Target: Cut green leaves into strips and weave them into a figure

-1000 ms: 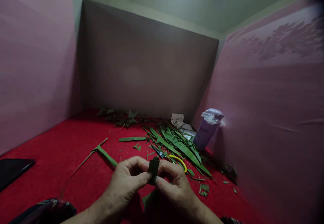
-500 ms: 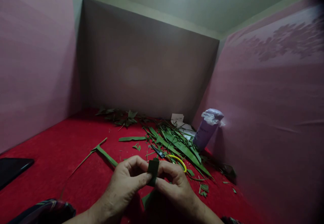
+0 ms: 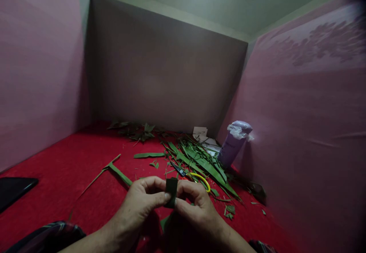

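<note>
My left hand (image 3: 141, 204) and my right hand (image 3: 194, 206) meet low in the middle of the view, both pinched on a folded green leaf strip (image 3: 171, 191) that stands upright between thumbs and fingers. The strip's lower end trails down between my wrists into shadow. Just beyond my right hand lie scissors with a yellow handle (image 3: 197, 177) on the red cloth (image 3: 71, 165).
A pile of long green leaves (image 3: 200, 159) spreads behind the scissors, with more scraps (image 3: 137, 131) by the back wall. A loose leaf stem (image 3: 114, 169) lies to the left. A purple bottle (image 3: 233, 144) leans at the right wall. A dark tablet (image 3: 14, 190) sits at far left.
Both hands keep their pinch on the leaf strip; the strip sits slightly lower between the fingers. The view has shifted a little.
</note>
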The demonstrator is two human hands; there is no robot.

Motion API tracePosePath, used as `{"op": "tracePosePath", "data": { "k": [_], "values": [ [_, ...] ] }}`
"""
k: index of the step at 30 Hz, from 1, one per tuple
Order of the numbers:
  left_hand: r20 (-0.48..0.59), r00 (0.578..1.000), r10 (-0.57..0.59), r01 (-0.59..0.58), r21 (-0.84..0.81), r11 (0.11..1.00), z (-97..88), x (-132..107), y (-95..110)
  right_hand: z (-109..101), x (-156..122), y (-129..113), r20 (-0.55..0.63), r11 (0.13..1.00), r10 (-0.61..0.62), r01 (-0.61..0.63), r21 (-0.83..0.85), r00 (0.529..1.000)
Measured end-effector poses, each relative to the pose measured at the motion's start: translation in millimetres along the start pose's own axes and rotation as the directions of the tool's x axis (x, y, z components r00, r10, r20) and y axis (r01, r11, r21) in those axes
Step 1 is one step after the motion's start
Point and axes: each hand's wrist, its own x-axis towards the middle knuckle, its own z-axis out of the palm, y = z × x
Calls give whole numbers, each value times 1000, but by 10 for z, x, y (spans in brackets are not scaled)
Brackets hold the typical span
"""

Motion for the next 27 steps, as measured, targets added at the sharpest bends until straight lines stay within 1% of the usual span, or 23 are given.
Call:
{"op": "tracePosePath", "data": {
  "k": [3,5,7,9,11,13,19,22,27],
  "values": [
    [12,1000,6,-6,-21,1000,-33,19,-23,-13,5,-38,18,1000,18,-19,22,1000],
    [-25,1000,19,-20,-42,999,-40,20,-34,-8,8,-54,24,999,36,-37,26,999],
    [-59,998,15,-19,-72,997,-31,11,-38,13,4,-52,-4,996,83,-83,-7,997],
    [-60,998,-1,-5,-95,995,-16,1,-39,43,-5,-34,-35,990,130,-131,-45,991],
    [-54,999,-8,2,-105,995,-7,0,-44,73,-15,-8,-47,988,143,-145,-47,989],
    [-51,999,-5,-1,-115,993,-4,8,-52,95,-16,19,-46,990,136,-137,-13,990],
    [-49,999,16,-24,-172,985,-12,39,-82,108,24,36,-65,966,178,-162,200,982],
    [-24,1000,19,-23,-180,983,-18,43,-88,95,23,11,-70,968,164,-147,203,984],
    [34,999,-11,17,-188,982,-28,41,-77,79,0,20,-51,969,166,-154,191,985]
  ]
}}
